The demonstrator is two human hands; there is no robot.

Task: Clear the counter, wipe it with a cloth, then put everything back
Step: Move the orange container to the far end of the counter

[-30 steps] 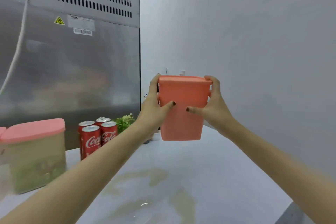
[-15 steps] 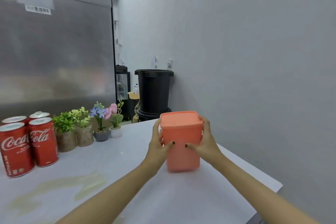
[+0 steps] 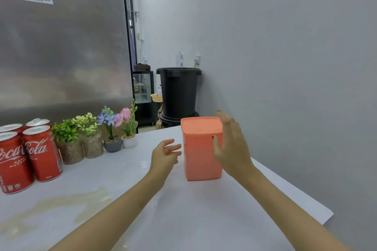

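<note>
An orange lidded container [image 3: 201, 149] stands upright on the white counter [image 3: 204, 210] near its far right end. My left hand [image 3: 165, 154] hovers just left of it, fingers relaxed and apart from its side. My right hand [image 3: 231, 144] is spread open at the container's right side, partly in front of it; whether it still touches the container I cannot tell. Neither hand holds anything.
Three red Coca-Cola cans [image 3: 30, 155] stand at the left, then several small potted plants [image 3: 91, 134] along the steel fridge [image 3: 61, 47]. A tan smear [image 3: 65, 204] marks the counter at the front left. Beyond the counter's far edge stands a black bin [image 3: 179, 91]. A grey wall runs along the right.
The container came down from mid-air onto the counter at the right end. Both hands have let go of it and opened, drawing slightly away from its sides.
</note>
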